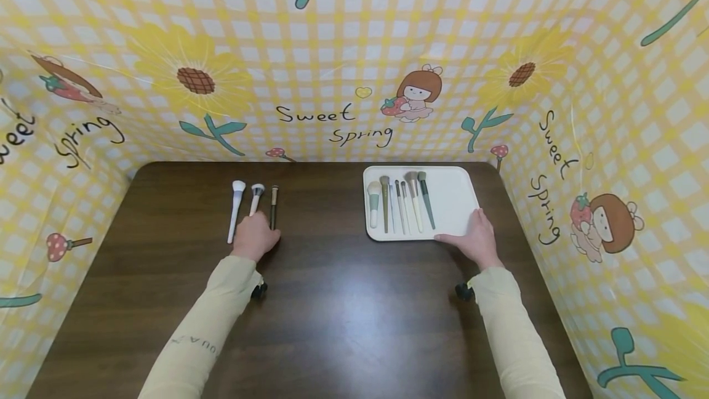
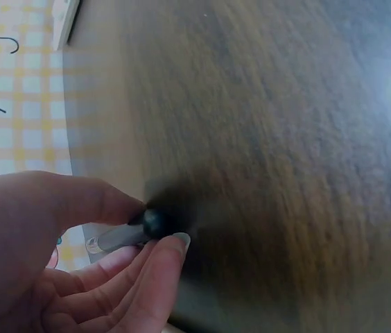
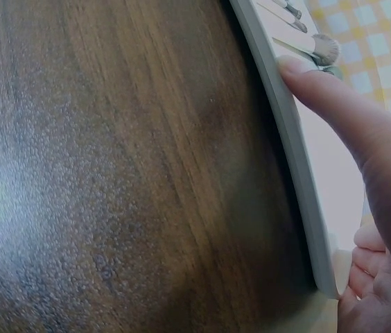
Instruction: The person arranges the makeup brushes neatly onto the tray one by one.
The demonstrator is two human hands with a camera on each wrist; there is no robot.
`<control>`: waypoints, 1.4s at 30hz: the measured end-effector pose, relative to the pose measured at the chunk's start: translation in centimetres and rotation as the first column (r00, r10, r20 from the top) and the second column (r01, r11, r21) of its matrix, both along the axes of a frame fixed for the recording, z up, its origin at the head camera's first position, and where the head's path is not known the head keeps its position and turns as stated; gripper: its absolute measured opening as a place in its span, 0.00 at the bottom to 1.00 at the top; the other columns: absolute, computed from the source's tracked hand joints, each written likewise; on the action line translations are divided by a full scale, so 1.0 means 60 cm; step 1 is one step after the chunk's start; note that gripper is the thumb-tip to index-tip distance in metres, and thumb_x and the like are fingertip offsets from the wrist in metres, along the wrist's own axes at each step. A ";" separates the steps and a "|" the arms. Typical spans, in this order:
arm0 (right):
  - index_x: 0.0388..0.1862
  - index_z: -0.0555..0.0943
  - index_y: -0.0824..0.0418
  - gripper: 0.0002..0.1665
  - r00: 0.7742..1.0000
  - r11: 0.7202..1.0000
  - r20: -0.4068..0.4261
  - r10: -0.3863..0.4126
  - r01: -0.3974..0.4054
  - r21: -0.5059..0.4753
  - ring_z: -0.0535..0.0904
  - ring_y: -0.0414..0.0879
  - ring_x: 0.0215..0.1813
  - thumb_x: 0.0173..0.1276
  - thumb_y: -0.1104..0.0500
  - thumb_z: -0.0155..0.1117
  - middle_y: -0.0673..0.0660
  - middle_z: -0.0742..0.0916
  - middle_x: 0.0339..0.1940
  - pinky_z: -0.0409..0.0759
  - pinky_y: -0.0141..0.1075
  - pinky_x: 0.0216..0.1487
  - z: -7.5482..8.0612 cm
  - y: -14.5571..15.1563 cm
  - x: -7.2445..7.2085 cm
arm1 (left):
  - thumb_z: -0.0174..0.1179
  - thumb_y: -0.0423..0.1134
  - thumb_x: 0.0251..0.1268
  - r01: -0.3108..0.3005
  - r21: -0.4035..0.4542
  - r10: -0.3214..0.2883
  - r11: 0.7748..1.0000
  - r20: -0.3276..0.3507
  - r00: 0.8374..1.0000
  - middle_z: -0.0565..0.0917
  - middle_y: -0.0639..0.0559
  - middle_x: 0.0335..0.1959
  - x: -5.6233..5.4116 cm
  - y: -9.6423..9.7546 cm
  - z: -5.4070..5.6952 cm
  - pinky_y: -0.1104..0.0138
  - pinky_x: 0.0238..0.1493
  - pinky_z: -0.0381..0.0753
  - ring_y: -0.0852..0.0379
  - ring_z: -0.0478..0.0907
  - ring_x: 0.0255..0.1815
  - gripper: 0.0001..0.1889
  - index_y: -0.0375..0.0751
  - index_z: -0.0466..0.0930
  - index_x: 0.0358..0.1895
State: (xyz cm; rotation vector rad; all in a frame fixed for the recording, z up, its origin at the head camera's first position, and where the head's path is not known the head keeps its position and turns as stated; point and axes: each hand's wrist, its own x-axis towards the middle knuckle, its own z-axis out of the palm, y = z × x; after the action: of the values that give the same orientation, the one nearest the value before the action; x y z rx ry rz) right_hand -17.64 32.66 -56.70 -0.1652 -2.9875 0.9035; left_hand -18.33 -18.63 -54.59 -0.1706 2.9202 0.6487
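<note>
At the left of the table, my left hand (image 1: 255, 237) pinches a dark-handled makeup brush (image 1: 274, 205) between thumb and fingers. The butt of its handle shows between the fingertips in the left wrist view. Beside it lie a white makeup brush (image 1: 236, 205) and a white-handled makeup brush with a dark-banded head (image 1: 256, 196), whose lower part the hand hides. My right hand (image 1: 477, 240) grips the near right corner of a white tray (image 1: 451, 199), thumb on the near rim and fingers along the right side. Several makeup brushes lie side by side in the tray's left and middle, among them a green-handled brush (image 1: 426, 202).
The dark wooden table (image 1: 332, 300) has walls of yellow checked cloth (image 1: 327, 66) at its back and sides. Bare tabletop lies between the loose brushes and the tray. A bright glare falls on the table's front middle.
</note>
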 end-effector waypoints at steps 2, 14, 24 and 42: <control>0.75 0.54 0.80 0.77 1.000 1.000 0.003 0.001 -0.001 0.003 0.62 0.72 0.70 0.43 0.35 0.85 0.79 0.65 0.72 0.61 0.59 0.71 0.000 0.000 0.000 | 0.64 0.42 0.61 0.006 -0.008 -0.006 1.000 0.012 1.000 0.80 0.39 0.22 -0.002 0.001 -0.001 0.47 0.30 0.80 0.38 0.81 0.27 0.15 0.35 0.76 0.22; 0.75 0.53 0.80 0.78 1.000 1.000 0.018 0.000 0.000 0.002 0.60 0.73 0.72 0.43 0.35 0.85 0.80 0.62 0.74 0.59 0.59 0.72 0.000 0.002 -0.001 | 0.63 0.36 0.61 0.040 0.057 -0.035 0.998 -0.073 0.997 0.81 0.43 0.21 -0.005 0.017 0.008 0.47 0.32 0.79 0.39 0.79 0.28 0.12 0.36 0.81 0.21; 0.77 0.48 0.80 0.79 0.998 1.000 0.061 -0.008 0.008 -0.004 0.51 0.75 0.76 0.47 0.35 0.83 0.80 0.55 0.77 0.53 0.60 0.74 0.000 0.002 0.001 | 0.61 0.31 0.59 0.044 0.183 -0.014 0.982 -0.162 0.987 0.85 0.36 0.37 -0.001 0.058 0.010 0.46 0.44 0.79 0.35 0.82 0.41 0.14 0.26 0.79 0.46; 0.80 0.45 0.76 0.70 0.998 0.997 0.035 -0.043 0.045 -0.069 0.45 0.69 0.80 0.61 0.40 0.76 0.76 0.52 0.80 0.48 0.57 0.77 0.012 -0.029 0.004 | 0.65 0.31 0.64 0.079 0.350 -0.028 0.934 -0.148 0.989 0.89 0.43 0.37 0.000 0.151 0.020 0.52 0.44 0.82 0.46 0.86 0.39 0.13 0.33 0.81 0.51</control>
State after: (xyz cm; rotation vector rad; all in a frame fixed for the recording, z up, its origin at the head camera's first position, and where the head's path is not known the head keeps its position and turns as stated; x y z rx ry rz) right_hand -17.37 30.93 -55.97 -0.2486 -2.9716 1.0108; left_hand -18.34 -9.56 -53.41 -0.0030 2.8599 1.2078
